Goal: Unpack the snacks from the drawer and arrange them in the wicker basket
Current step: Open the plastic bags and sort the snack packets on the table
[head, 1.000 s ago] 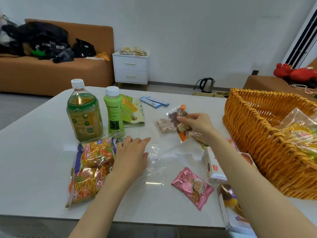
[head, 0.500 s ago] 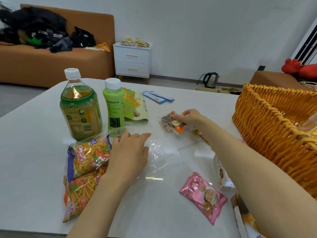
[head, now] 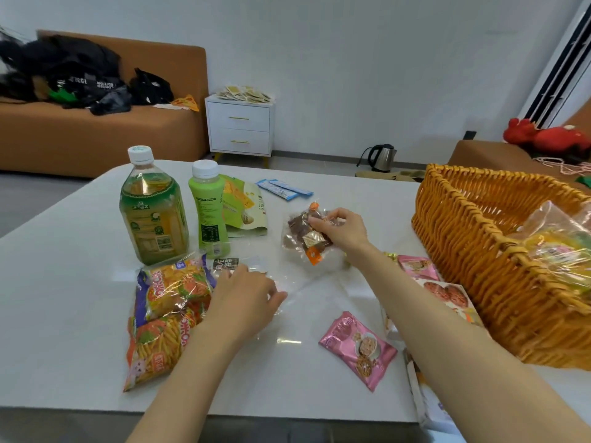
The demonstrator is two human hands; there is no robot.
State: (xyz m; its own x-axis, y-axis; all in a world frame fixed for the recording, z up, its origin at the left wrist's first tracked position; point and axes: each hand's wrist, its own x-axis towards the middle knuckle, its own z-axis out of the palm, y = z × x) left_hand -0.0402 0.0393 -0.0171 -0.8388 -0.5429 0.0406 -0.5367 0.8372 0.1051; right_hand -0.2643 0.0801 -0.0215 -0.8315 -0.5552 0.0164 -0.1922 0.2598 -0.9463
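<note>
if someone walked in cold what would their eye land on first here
Most likely the big orange wicker basket on the right, with a clear-wrapped yellow pack inside. Next, the right hand pinching a small clear snack packet in the middle, while the left hand rests on a clear plastic bag beside the bright chip bags. A tea bottle and a green bottle stand upright behind those.
</note>
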